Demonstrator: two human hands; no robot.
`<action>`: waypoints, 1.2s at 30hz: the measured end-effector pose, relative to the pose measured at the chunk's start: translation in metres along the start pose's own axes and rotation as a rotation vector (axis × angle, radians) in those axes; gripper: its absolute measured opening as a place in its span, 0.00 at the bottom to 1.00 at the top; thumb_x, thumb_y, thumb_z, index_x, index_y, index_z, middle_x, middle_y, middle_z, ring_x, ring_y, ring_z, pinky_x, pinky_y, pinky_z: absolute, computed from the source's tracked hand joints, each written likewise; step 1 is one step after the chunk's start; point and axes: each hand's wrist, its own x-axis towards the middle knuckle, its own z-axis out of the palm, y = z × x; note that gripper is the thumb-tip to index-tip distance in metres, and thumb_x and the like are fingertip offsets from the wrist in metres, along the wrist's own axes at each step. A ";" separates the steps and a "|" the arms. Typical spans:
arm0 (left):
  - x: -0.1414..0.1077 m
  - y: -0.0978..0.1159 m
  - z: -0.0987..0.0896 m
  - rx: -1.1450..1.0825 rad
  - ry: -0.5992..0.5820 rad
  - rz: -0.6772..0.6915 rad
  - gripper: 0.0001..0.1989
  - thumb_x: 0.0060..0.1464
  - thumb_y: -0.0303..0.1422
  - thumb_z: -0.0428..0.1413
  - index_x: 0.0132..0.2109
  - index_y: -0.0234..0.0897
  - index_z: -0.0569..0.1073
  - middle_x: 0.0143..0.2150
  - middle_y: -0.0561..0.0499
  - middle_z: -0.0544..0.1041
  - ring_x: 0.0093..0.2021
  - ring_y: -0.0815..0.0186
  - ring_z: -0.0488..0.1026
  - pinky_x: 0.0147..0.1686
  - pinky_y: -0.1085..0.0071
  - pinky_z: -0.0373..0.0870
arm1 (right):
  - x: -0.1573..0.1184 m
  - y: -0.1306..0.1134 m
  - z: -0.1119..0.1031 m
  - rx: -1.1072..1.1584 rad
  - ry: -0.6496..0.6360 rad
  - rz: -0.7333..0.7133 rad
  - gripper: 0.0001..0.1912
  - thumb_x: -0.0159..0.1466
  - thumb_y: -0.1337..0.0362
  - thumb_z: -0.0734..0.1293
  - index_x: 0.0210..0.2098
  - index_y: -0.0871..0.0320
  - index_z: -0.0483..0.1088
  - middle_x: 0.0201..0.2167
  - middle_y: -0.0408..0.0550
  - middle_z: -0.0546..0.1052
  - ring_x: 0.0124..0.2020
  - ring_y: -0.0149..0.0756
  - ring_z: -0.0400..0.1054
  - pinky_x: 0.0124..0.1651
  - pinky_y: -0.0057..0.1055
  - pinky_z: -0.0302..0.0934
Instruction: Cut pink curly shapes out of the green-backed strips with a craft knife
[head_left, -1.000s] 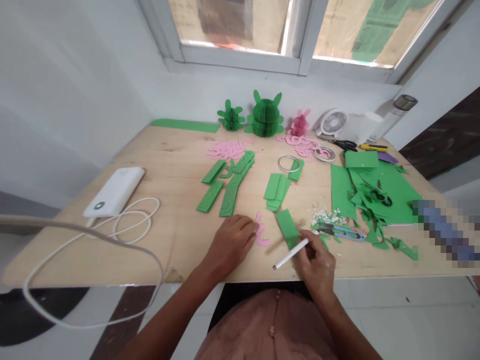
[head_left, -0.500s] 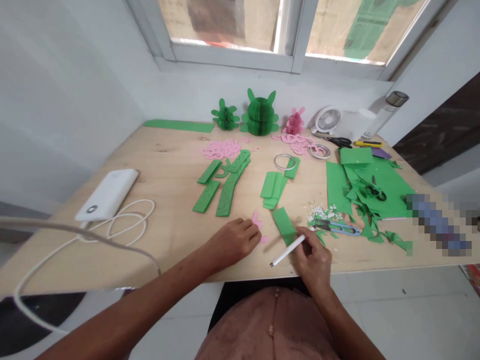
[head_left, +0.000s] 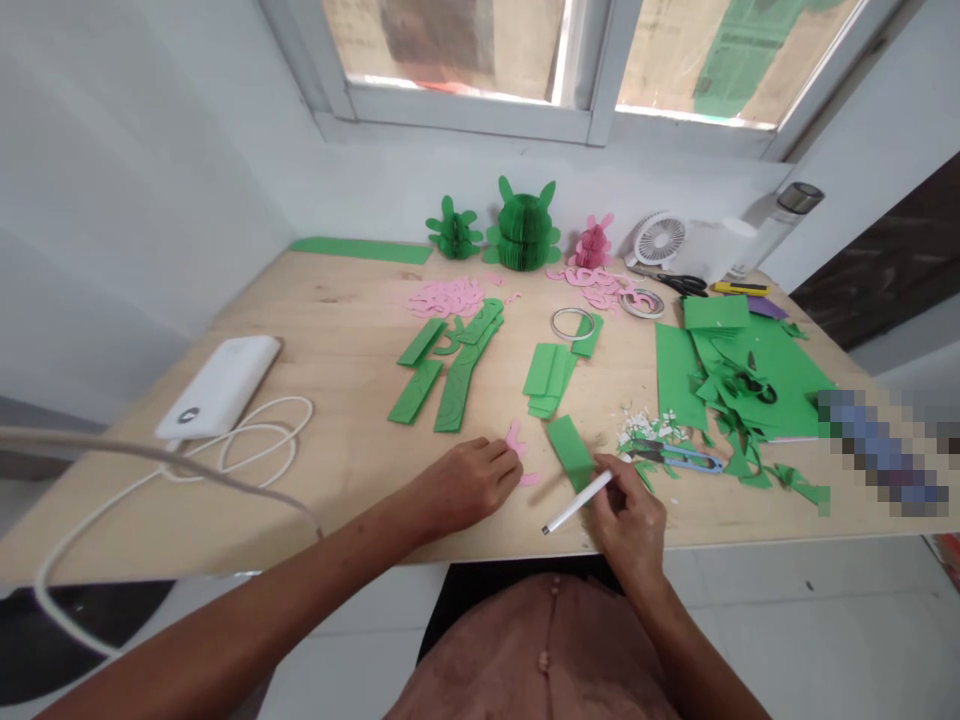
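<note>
My left hand (head_left: 478,484) is closed, its bent fingertips on a small pink paper cutout (head_left: 514,436) lying on the table. Part of the cutout is hidden under the fingers. In my right hand (head_left: 632,510) is a slim white pen (head_left: 576,503), tilted with its dark-tipped end pointing down to the left. A folded green paper strip (head_left: 568,446) lies under the pen, reaching up to the right fingers. Just right of that hand are blue thread snips (head_left: 681,457) among white and green paper scraps (head_left: 646,430).
Beyond my hands lie green strips (head_left: 546,372), strips with drawn curves (head_left: 455,391), pink cutouts (head_left: 448,298) and a tape ring (head_left: 573,323). Green sheets (head_left: 793,372) with black-handled scissors are at right, a power bank (head_left: 219,388) with cable at left. Honeycomb paper figures (head_left: 523,228) stand behind.
The whole view has shifted very slightly. Both hands, the pen and the papers keep practically the same places.
</note>
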 end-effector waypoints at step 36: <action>0.004 -0.002 0.000 0.094 0.028 0.068 0.10 0.63 0.23 0.46 0.36 0.32 0.72 0.35 0.46 0.74 0.33 0.64 0.68 0.33 0.67 0.65 | 0.001 -0.002 -0.001 -0.035 -0.021 -0.071 0.12 0.65 0.63 0.61 0.44 0.57 0.73 0.38 0.50 0.81 0.37 0.39 0.76 0.40 0.33 0.68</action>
